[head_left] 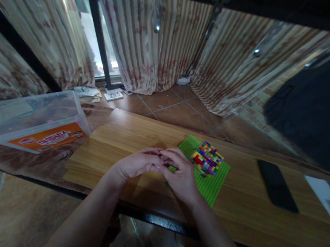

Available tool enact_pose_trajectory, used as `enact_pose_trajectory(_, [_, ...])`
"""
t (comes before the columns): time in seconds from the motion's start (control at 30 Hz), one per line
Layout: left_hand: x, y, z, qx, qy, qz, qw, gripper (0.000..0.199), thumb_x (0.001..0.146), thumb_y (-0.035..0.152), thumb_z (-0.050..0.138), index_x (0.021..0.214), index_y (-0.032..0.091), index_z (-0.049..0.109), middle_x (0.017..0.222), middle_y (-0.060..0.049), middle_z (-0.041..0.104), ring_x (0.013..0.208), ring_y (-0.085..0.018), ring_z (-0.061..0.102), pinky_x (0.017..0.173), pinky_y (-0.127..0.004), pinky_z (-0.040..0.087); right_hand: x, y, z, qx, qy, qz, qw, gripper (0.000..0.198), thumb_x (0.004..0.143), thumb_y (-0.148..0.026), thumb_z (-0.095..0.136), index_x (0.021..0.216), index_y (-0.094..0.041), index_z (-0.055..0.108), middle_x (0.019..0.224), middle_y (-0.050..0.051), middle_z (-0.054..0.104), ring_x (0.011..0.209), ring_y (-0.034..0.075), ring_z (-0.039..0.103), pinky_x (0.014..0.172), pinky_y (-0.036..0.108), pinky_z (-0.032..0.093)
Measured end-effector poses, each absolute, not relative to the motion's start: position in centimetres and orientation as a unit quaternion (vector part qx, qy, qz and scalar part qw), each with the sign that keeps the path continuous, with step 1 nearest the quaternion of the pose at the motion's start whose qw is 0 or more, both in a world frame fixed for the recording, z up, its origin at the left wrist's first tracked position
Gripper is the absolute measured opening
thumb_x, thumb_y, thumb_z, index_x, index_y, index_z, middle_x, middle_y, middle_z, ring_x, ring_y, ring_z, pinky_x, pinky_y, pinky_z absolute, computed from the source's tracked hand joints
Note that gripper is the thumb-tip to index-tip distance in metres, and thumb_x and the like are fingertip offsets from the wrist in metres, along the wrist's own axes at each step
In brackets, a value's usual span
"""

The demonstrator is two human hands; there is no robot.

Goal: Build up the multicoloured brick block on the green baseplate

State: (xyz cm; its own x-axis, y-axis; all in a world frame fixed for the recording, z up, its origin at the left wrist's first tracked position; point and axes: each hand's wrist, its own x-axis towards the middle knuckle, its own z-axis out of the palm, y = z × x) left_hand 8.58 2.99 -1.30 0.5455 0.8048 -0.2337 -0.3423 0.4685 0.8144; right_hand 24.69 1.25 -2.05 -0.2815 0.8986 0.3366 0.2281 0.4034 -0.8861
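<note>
My left hand (141, 163) and my right hand (180, 172) meet over the wooden board, fingertips pinched together. Something small and dark sits between the fingers of both hands, too hidden to name. Beside and partly under my right hand lies a green studded baseplate (213, 187). A block built of many-coloured toy bricks (207, 159) stands on its upper part. My right hand covers the baseplate's left side. A bit of green shows just below my right fingers, and I cannot tell whether it is a separate piece.
A clear plastic box (82, 114) with an orange label stands at the left. On the right lie a black phone-like slab (277, 186) and a white paper (324, 195). The wooden board (116, 129) has a dark front edge. Striped curtains (170, 45) hang behind.
</note>
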Motion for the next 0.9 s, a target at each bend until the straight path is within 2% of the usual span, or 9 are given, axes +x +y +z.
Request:
enact_pose_trajectory(0.1, [9.2, 3.0, -1.3, 0.326, 0.328, 0.377, 0.803, 0.021, 0.073, 0.024, 0.074, 0.090, 0.012, 0.073, 0.087, -0.007, 0.070, 0.076, -0.012, 0.062, 0.070, -0.022, 0.048, 25.0, 1.4, -1.8, -0.399, -0.694, 0.364, 0.475, 0.030, 0.082, -0.020, 0.066, 0.110, -0.027, 0.067, 0.112, 0.004, 0.061, 0.101, 0.016, 0.063, 0.086, 0.031, 0.057])
enact_pose_trajectory(0.2, [9.0, 3.4, -1.3, 0.284, 0.361, 0.416, 0.784, 0.020, 0.072, 0.027, 0.077, 0.083, 0.011, 0.072, 0.078, -0.005, 0.068, 0.069, -0.010, 0.060, 0.065, -0.019, 0.048, 25.4, 1.7, -1.8, -0.423, -0.670, 0.333, 0.511, 0.023, 0.086, -0.021, 0.060, 0.108, -0.025, 0.067, 0.110, 0.005, 0.061, 0.096, 0.015, 0.064, 0.084, 0.030, 0.057])
enact_pose_trajectory(0.3, [8.2, 3.9, -1.0, 0.258, 0.391, 0.450, 0.760, 0.016, 0.072, 0.024, 0.076, 0.077, 0.010, 0.071, 0.070, -0.003, 0.065, 0.063, -0.009, 0.059, 0.059, -0.017, 0.047, 25.5, 2.0, -2.2, -0.452, -0.679, 0.289, 0.500, 0.020, 0.089, -0.022, 0.056, 0.104, -0.024, 0.068, 0.105, 0.005, 0.063, 0.093, 0.015, 0.064, 0.082, 0.030, 0.057])
enact_pose_trajectory(0.37, [7.7, 4.2, -0.7, 0.238, 0.416, 0.478, 0.736, 0.014, 0.071, 0.021, 0.076, 0.075, 0.009, 0.070, 0.070, -0.003, 0.065, 0.060, -0.007, 0.056, 0.054, -0.015, 0.045, 25.4, 2.2, -2.6, -0.470, -0.713, 0.245, 0.459, 0.021, 0.090, -0.022, 0.053, 0.105, -0.024, 0.068, 0.106, 0.007, 0.064, 0.098, 0.017, 0.064, 0.087, 0.034, 0.056])
enact_pose_trajectory(0.43, [7.3, 4.3, -0.6, 0.220, 0.442, 0.506, 0.707, 0.012, 0.071, 0.020, 0.075, 0.074, 0.009, 0.069, 0.070, -0.003, 0.065, 0.056, -0.005, 0.054, 0.049, -0.014, 0.040, 25.1, 2.3, -3.2, -0.478, -0.759, 0.199, 0.394, 0.027, 0.090, -0.024, 0.055, 0.115, -0.022, 0.066, 0.116, 0.010, 0.064, 0.109, 0.022, 0.060, 0.098, 0.041, 0.050])
enact_pose_trajectory(0.53, [7.2, 4.3, -0.4, 0.209, 0.458, 0.529, 0.683, 0.011, 0.070, 0.020, 0.074, 0.072, 0.010, 0.069, 0.070, -0.002, 0.064, 0.054, -0.004, 0.051, 0.048, -0.013, 0.039, 24.4, 2.4, -4.2, -0.466, -0.823, 0.151, 0.288, 0.047, 0.086, -0.026, 0.062, 0.132, -0.019, 0.056, 0.138, 0.015, 0.053, 0.128, 0.029, 0.048, 0.108, 0.050, 0.041])
enact_pose_trajectory(0.6, [7.1, 4.2, -0.4, 0.211, 0.456, 0.531, 0.683, 0.013, 0.068, 0.021, 0.074, 0.072, 0.010, 0.069, 0.070, -0.001, 0.064, 0.054, -0.004, 0.051, 0.051, -0.014, 0.041, 24.0, 2.5, -5.0, -0.446, -0.854, 0.132, 0.231, 0.051, 0.086, -0.024, 0.062, 0.135, -0.020, 0.054, 0.145, 0.016, 0.047, 0.133, 0.030, 0.043, 0.109, 0.053, 0.038])
enact_pose_trajectory(0.7, [7.1, 3.9, -0.3, 0.217, 0.462, 0.525, 0.682, 0.015, 0.066, 0.022, 0.075, 0.072, 0.010, 0.068, 0.069, -0.001, 0.063, 0.054, -0.004, 0.051, 0.052, -0.015, 0.041, 23.6, 2.5, -5.9, -0.427, -0.875, 0.108, 0.201, 0.039, 0.089, -0.019, 0.055, 0.127, -0.021, 0.061, 0.141, 0.015, 0.051, 0.131, 0.029, 0.046, 0.109, 0.054, 0.038])
enact_pose_trajectory(0.9, [6.8, 3.7, -0.5, 0.228, 0.501, 0.518, 0.655, 0.016, 0.066, 0.024, 0.075, 0.069, 0.012, 0.066, 0.068, 0.000, 0.063, 0.054, -0.005, 0.051, 0.050, -0.016, 0.037, 23.7, 2.8, -6.5, -0.385, -0.879, 0.103, 0.261, 0.025, 0.094, -0.019, 0.049, 0.108, -0.023, 0.070, 0.119, 0.011, 0.065, 0.114, 0.023, 0.057, 0.098, 0.043, 0.050])
